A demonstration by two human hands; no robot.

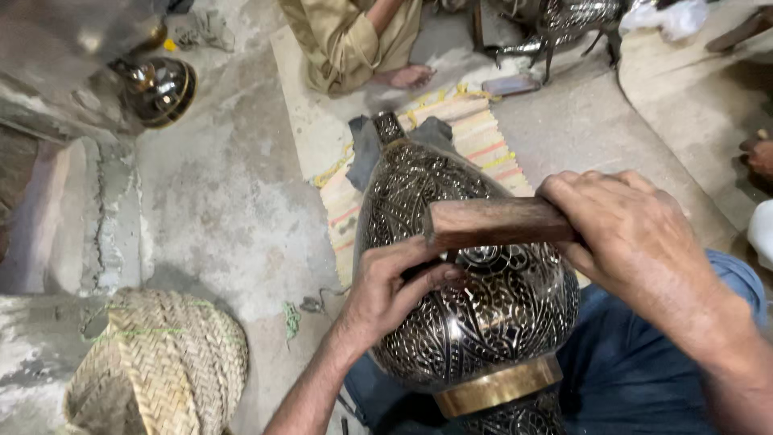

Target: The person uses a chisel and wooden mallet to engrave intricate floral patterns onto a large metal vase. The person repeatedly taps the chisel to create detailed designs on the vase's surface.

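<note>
A large dark metal vase (451, 322), covered in fine engraved silver patterns and ringed by a brass band near its base, lies across my lap. My right hand (636, 234) is closed around a brown wooden block (491, 223) held over the vase's belly. My left hand (398, 282) rests on the vase just under the block's end, fingers pinched together as if on a small tool; the tool itself is hidden. The vase's narrow neck (389, 126) points away from me.
A woven straw basket (161, 362) sits at lower left on the concrete floor. A striped mat (475, 133) lies under the vase. Another person in tan clothing (346, 36) sits ahead. A dark round metal pot (161, 89) is upper left; engraved metalware (564, 20) stands at the top.
</note>
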